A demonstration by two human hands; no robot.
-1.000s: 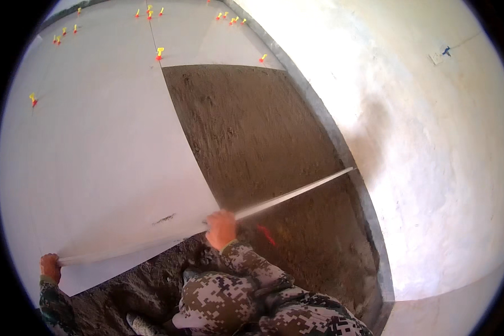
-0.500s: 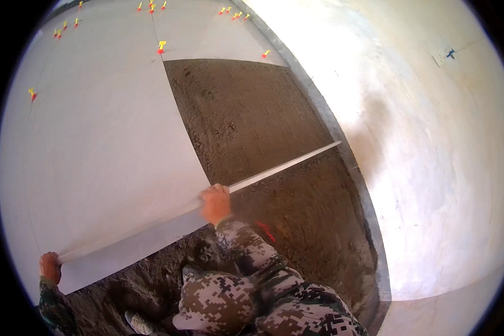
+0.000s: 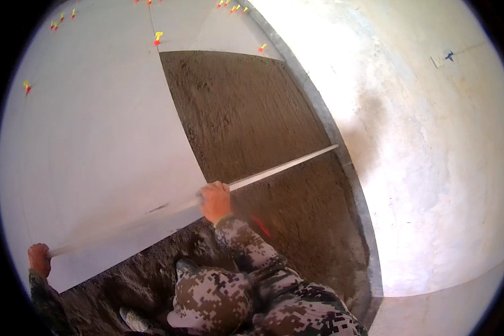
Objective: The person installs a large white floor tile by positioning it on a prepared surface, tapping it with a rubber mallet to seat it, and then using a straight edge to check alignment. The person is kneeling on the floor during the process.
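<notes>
A long, pale screed bar [image 3: 285, 169] lies across the floor, over large light-grey tiles [image 3: 106, 134] on the left and a bed of brown mortar or damp sand [image 3: 246, 112] on the right. Its far right end reaches the base of the wall. My left hand [image 3: 39, 259] is closed round the bar's left end, above the tile. Near the bar's middle, my right hand [image 3: 215, 202] grips it from above, by the corner where tile meets the brown bed. A small dark smear [image 3: 158, 208] shows on the tile just beyond the bar.
Yellow-and-red tile levelling clips [image 3: 158, 38] stand in the tile joints farther off. A pale wall [image 3: 420, 157] with a grey strip [image 3: 350, 168] at its foot bounds the right side. My camouflage-clad knee [image 3: 210, 299] and a shoe [image 3: 133, 320] are at the bottom, over rough brown bedding.
The bar has come slightly toward me over the brown bed, and my left hand has shifted a little left. A dark smear now shows on the tile. The whole view has tilted slightly.
</notes>
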